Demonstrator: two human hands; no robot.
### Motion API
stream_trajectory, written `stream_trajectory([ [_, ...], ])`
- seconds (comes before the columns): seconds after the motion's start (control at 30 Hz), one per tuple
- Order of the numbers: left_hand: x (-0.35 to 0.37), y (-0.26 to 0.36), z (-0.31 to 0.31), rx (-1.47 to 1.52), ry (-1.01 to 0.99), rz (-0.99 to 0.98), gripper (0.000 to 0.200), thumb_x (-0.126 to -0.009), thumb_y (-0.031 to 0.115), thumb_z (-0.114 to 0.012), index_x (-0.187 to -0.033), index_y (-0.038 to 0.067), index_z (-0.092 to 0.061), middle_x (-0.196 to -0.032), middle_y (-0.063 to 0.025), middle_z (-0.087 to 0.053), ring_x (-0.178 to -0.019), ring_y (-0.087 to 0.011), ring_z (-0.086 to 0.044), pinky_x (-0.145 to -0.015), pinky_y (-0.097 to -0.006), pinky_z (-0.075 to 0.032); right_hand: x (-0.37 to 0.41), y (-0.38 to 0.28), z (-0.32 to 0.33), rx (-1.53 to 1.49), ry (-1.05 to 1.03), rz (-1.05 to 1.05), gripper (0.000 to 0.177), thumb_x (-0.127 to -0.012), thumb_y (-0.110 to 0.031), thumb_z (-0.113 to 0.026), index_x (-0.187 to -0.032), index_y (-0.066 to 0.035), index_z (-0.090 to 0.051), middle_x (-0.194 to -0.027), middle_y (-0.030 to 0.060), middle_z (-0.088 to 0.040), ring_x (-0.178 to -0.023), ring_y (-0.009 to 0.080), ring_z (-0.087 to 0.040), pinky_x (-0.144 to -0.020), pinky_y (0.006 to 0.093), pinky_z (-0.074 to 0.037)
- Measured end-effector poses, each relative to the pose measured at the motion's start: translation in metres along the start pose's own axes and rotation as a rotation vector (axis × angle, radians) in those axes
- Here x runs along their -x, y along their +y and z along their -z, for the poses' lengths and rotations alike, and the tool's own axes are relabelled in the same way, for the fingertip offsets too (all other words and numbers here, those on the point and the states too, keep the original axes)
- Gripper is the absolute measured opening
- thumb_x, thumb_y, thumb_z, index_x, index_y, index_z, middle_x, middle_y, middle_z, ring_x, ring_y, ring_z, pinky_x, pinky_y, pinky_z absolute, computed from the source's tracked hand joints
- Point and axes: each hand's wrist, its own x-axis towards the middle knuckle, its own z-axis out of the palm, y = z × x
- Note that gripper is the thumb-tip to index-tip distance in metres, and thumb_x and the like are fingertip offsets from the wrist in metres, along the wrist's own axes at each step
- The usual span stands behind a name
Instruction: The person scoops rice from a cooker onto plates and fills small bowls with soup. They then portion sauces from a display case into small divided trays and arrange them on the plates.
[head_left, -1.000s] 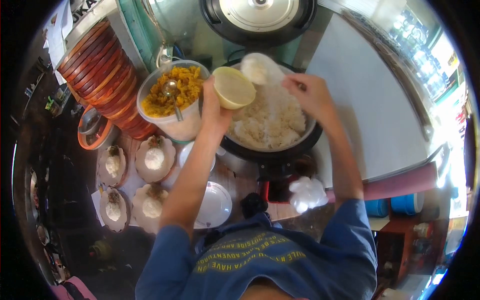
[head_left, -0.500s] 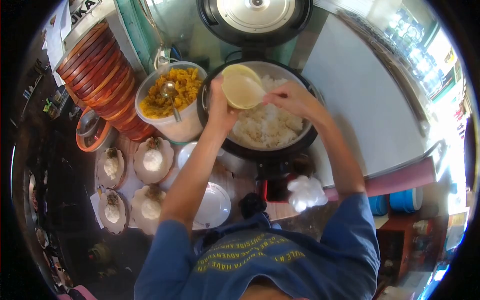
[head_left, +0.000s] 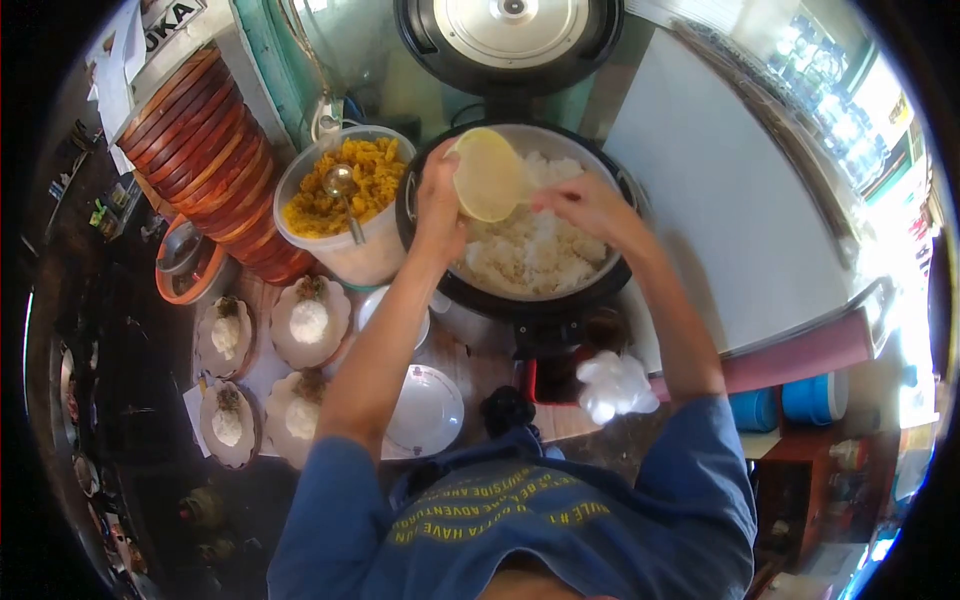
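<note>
My left hand [head_left: 437, 205] is closed around the side of a small yellow bowl [head_left: 487, 165], tipped over the open rice cooker [head_left: 470, 298]. My right hand [head_left: 590, 208] pinches the handle of a pale rice paddle [head_left: 524, 186], blurred by motion, whose blade is at the bowl's mouth. What lies inside the bowl is hard to make out. Below both hands, white rice [head_left: 535, 258] fills much of the cooker's pot.
Left of the cooker stands a tub [head_left: 345, 258] of yellow food with a metal ladle [head_left: 342, 185]. Beyond it rises a stack of brown wooden rings [head_left: 205, 150]. Several plates with rice mounds [head_left: 308, 320], a white plate [head_left: 425, 410] and a white plastic bag [head_left: 615, 388] lie nearer me.
The bowl has moved slightly right and turned, its mouth facing my right hand more. My right hand has shifted a little, and the paddle is more blurred now.
</note>
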Motion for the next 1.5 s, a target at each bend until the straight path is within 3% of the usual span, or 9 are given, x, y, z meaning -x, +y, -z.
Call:
stream_trajectory([
  [0.37,-0.009,0.006,-0.018,0.038,0.261,-0.193,0.044,-0.092,0.031,-0.049,-0.13,0.01,-0.04,-0.118,-0.0097,-0.05,-0.107,-0.0208,-0.05,-0.087,-0.0347,-0.043,0.068,-0.051,-0.046,0.155,0.672,0.282,0.015,-0.087,-0.019,-0.061,-0.095,-0.008,-0.067,-0.081,0.0116,-0.065,-0.064,0.0288,-0.061,-0.058,0.0363,-0.046],
  [0.73,-0.014,0.028,0.002,0.258,0.165,-0.401,0.047,-0.092,0.041,-0.047,-0.129,0.012,-0.041,-0.124,-0.0077,-0.048,-0.113,-0.0253,-0.049,-0.095,-0.0425,-0.043,0.051,0.01,-0.042,0.543,0.307,-0.162,0.025,-0.083,-0.024,-0.06,-0.099,-0.006,-0.066,-0.091,0.0175,-0.065,-0.081,0.0388,-0.062,-0.074,0.0473,-0.048],
  [0.8,0.029,0.055,0.0,0.371,0.067,-0.313,0.052,-0.093,0.05,-0.042,-0.128,0.012,-0.044,-0.128,-0.0075,-0.049,-0.119,-0.0287,-0.047,-0.099,-0.0496,-0.041,0.03,0.062,-0.039,0.733,0.178,0.026,0.034,-0.082,-0.025,-0.061,-0.107,-0.004,-0.064,-0.111,0.0216,-0.061,-0.098,0.0379,-0.06,-0.083,0.0448,-0.047],
  [0.87,0.062,0.061,0.022,0.318,0.157,-0.273,0.058,-0.092,0.057,-0.037,-0.13,0.013,-0.045,-0.133,-0.0075,-0.048,-0.123,-0.0302,-0.045,-0.101,-0.0526,-0.038,0.043,0.047,-0.041,0.922,0.474,0.319,0.042,-0.083,-0.026,-0.062,-0.117,-0.001,-0.06,-0.125,0.0233,-0.053,-0.109,0.0363,-0.054,-0.093,0.0425,-0.043],
  [1.07,0.19,0.018,0.102,0.498,0.277,-0.074,0.061,-0.092,0.055,-0.04,-0.137,0.014,-0.041,-0.139,-0.01,-0.044,-0.128,-0.0306,-0.043,-0.106,-0.051,-0.035,0.083,-0.011,-0.054,0.26,0.352,0.331,0.038,-0.087,-0.021,-0.063,-0.122,-0.006,-0.059,-0.129,0.0171,-0.052,-0.116,0.033,-0.051,-0.098,0.0372,-0.039],
  [1.17,0.256,-0.038,0.153,-0.029,0.46,-0.13,0.058,-0.094,0.054,-0.033,-0.134,0.013,-0.044,-0.133,-0.0085,-0.049,-0.12,-0.0267,-0.051,-0.097,-0.0445,-0.045,0.101,-0.027,-0.064,0.159,0.339,0.328,0.034,-0.087,-0.016,-0.063,-0.12,-0.009,-0.061,-0.129,0.0132,-0.053,-0.118,0.0268,-0.051,-0.096,0.0347,-0.041],
  [1.27,0.31,-0.071,0.185,0.52,0.58,0.173,0.053,-0.095,0.047,-0.041,-0.135,0.012,-0.043,-0.131,-0.0122,-0.05,-0.118,-0.0257,-0.052,-0.091,-0.0422,-0.05,0.112,-0.034,-0.069,0.044,0.357,0.325,0.032,-0.087,-0.013,-0.063,-0.119,-0.01,-0.062,-0.128,0.0116,-0.054,-0.116,0.0227,-0.052,-0.093,0.033,-0.043],
  [1.37,0.336,-0.101,0.213,0.234,0.684,0.307,0.059,-0.093,0.054,-0.043,-0.136,0.013,-0.043,-0.131,-0.0104,-0.051,-0.121,-0.0259,-0.05,-0.098,-0.0471,-0.041,0.124,-0.036,-0.069,0.004,0.377,0.317,0.031,-0.087,-0.01,-0.063,-0.118,-0.01,-0.063,-0.128,0.011,-0.054,-0.115,0.0211,-0.052,-0.091,0.0318,-0.044],
  [1.5,0.333,-0.132,0.217,-1.241,0.676,0.052,0.064,-0.082,0.04,-0.066,-0.135,0.013,-0.044,-0.135,-0.0175,-0.043,-0.122,-0.0312,-0.045,-0.098,-0.0488,-0.038,0.135,-0.036,-0.071,0.006,0.39,0.315,0.031,-0.086,-0.007,-0.062,-0.118,-0.009,-0.063,-0.128,0.0123,-0.054,-0.114,0.0212,-0.053,-0.089,0.0316,-0.045],
])
